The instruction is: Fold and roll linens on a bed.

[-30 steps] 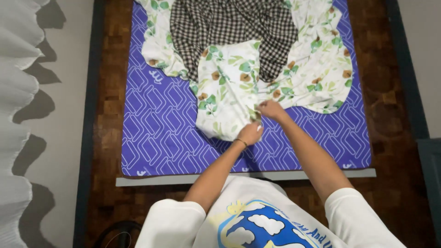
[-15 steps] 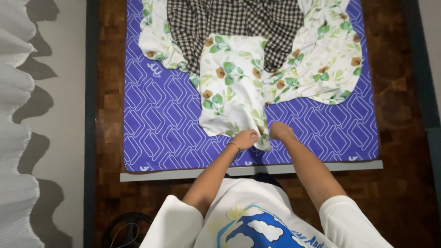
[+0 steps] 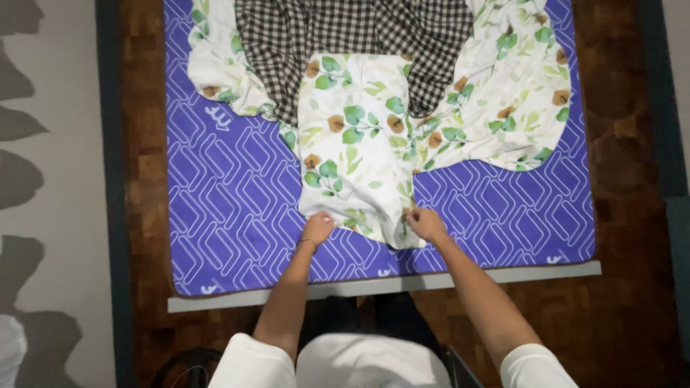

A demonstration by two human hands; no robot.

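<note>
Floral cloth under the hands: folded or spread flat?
Partly folded: the floral cloth forms a narrow panel toward both hands, left hand and right hand, its sides spread.

The person wears a white short-sleeved shirt, its sleeves ending above the elbows. Both forearms are bare. On the left hand (image 3: 317, 228), a thin band, possibly a bracelet, circles the wrist at 6 o'clock.

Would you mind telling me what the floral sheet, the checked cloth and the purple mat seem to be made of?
Floral sheet: thin woven fabric, probably cotton, matte, since it creases and folds softly. Checked cloth: similar light woven fabric that drapes in ripples. Purple mat: likely a padded mattress with a smooth printed cover; it lies flat with a thick pale edge.
</note>
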